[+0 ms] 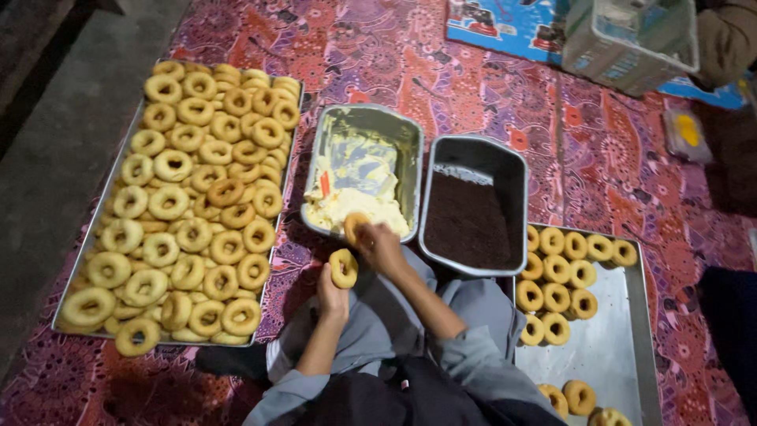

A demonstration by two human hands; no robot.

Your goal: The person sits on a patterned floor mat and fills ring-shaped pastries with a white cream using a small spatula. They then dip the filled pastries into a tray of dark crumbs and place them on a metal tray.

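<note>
Gripped one doughnut (pixel 343 268) in left hand (pixel 332 298), dipped another (pixel 355 228) with right-hand fingers (pixel 377 246) at cream tin (pixel 410 142); probably sprinkle tin (pixel 516 170) next.

Doughnut tray (pixel 95 260) left — cream pan (pixel 410 150), sprinkle pan (pixel 516 170) centre — second tray (pixel 623 347) right

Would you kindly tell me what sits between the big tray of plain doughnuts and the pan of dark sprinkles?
In the head view, a metal pan of pale cream sits between them.
</note>
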